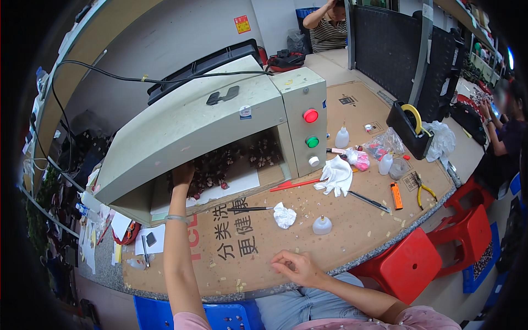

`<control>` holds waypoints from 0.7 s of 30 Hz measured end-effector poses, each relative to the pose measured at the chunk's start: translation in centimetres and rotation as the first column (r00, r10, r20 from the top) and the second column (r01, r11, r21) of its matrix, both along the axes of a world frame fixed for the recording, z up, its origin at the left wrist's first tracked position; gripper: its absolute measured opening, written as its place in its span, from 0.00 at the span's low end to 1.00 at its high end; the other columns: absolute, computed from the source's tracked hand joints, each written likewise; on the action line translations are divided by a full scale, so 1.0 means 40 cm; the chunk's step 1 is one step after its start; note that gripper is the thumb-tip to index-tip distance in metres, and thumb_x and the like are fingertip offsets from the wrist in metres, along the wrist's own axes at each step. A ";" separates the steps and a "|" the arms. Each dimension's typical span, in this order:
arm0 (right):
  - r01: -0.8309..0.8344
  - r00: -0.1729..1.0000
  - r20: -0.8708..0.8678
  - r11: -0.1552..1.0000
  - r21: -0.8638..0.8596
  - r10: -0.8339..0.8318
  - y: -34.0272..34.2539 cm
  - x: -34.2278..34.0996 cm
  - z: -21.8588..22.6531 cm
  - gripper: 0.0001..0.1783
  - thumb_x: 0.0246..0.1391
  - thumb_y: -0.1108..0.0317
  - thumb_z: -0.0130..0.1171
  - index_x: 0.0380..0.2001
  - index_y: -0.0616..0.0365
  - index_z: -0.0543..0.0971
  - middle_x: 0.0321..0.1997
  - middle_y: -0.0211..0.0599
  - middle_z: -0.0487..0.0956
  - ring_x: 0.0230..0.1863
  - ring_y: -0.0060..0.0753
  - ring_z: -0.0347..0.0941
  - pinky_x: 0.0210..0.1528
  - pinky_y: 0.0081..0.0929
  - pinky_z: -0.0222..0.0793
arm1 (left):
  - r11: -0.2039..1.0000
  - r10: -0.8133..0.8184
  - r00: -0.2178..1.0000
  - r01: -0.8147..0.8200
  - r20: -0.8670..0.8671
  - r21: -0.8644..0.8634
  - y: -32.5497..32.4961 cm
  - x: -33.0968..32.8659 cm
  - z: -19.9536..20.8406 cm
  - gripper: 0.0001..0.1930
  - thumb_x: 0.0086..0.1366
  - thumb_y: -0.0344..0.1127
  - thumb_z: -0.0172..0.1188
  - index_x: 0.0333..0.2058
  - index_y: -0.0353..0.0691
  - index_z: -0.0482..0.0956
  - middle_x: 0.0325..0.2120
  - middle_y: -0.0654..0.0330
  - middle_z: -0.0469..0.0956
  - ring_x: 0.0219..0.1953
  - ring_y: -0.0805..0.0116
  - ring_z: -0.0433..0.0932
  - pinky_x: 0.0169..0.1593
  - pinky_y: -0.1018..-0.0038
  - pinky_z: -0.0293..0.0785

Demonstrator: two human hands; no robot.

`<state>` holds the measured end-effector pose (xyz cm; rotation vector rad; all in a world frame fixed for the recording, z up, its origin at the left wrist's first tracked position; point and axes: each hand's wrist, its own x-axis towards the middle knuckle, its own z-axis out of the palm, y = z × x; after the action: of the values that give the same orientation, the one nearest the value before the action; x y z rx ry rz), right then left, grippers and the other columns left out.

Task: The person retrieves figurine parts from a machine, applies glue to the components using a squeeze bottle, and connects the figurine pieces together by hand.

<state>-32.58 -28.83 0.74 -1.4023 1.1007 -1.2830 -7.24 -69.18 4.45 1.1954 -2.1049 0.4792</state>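
My left arm stretches into the opening of a beige box-shaped machine [192, 132]. Inside it, my left hand [183, 174] is beside a heap of small dark red and black pieces [217, 168] on white paper [242, 182]. The machine's upper edge and shadow hide the fingers of that hand. Over the near edge of the cardboard-covered table [220, 269], my right hand [297, 268] hovers with loosely bent fingers, a gap between thumb and forefinger. Nothing shows in it. Closest to it are a small white squeeze bottle [322, 225] and a crumpled white tissue [284, 215].
Right of the machine lie a white glove [334, 176], tweezers [369, 201], an orange lighter [396, 196] and yellow-handled pliers [425, 192]. A black tape dispenser [410, 129] stands farther back. Red stools [410, 264] flank the table. Other people sit behind and at right.
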 end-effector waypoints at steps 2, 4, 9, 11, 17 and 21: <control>-0.010 1.000 0.000 1.000 -0.004 0.010 0.002 0.005 0.003 0.07 0.56 0.70 0.55 0.35 0.62 0.75 0.23 0.33 0.79 0.23 0.18 0.74 0.27 0.18 0.69 | 0.998 0.025 1.000 -0.024 0.006 -0.066 0.006 0.021 0.004 0.15 0.56 0.35 0.55 0.42 0.36 0.74 0.40 0.47 0.74 0.45 0.47 0.72 0.50 0.58 0.66; -0.039 0.999 0.016 0.999 0.002 0.039 0.005 0.026 0.016 0.07 0.56 0.70 0.55 0.35 0.63 0.75 0.23 0.34 0.78 0.23 0.18 0.73 0.27 0.18 0.69 | 0.973 0.212 0.976 -0.206 -0.051 0.104 -0.001 0.114 -0.002 0.17 0.55 0.36 0.55 0.43 0.35 0.73 0.37 0.48 0.76 0.42 0.46 0.73 0.48 0.59 0.68; 0.006 1.000 -0.003 1.000 -0.021 -0.006 0.002 -0.003 0.002 0.06 0.56 0.71 0.55 0.35 0.63 0.75 0.23 0.34 0.78 0.24 0.18 0.73 0.27 0.18 0.69 | 0.923 0.125 0.850 0.090 -0.511 0.375 0.182 0.012 0.029 0.14 0.54 0.34 0.58 0.38 0.32 0.74 0.26 0.50 0.78 0.30 0.54 0.78 0.38 0.66 0.74; -0.003 1.000 0.000 1.000 -0.022 0.003 0.002 -0.003 -0.004 0.06 0.56 0.71 0.54 0.35 0.63 0.75 0.23 0.34 0.78 0.24 0.18 0.74 0.27 0.18 0.69 | 0.875 0.137 0.745 0.217 -0.653 0.432 0.285 0.023 0.048 0.10 0.53 0.26 0.58 0.36 0.31 0.73 0.25 0.54 0.77 0.27 0.67 0.78 0.34 0.76 0.74; -0.046 0.997 -0.065 0.999 -0.010 0.046 0.008 0.006 0.004 0.06 0.55 0.73 0.54 0.35 0.62 0.75 0.25 0.34 0.79 0.25 0.21 0.75 0.28 0.19 0.69 | 0.749 0.117 0.585 0.479 -0.803 0.458 0.614 -0.002 0.102 0.13 0.53 0.18 0.57 0.37 0.33 0.69 0.30 0.63 0.71 0.27 0.80 0.72 0.33 0.84 0.71; -0.044 0.997 -0.070 0.999 -0.024 0.043 0.005 0.006 0.000 0.06 0.55 0.73 0.53 0.35 0.62 0.75 0.25 0.34 0.79 0.25 0.21 0.75 0.29 0.19 0.70 | 0.686 0.155 0.535 0.547 -0.830 0.481 0.779 -0.061 0.075 0.13 0.53 0.18 0.58 0.38 0.33 0.69 0.31 0.62 0.72 0.31 0.79 0.72 0.36 0.84 0.70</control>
<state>-32.32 -28.62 0.75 -1.4915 1.0978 -1.2288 -9.69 -38.01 7.43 1.1481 -1.4795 -1.0023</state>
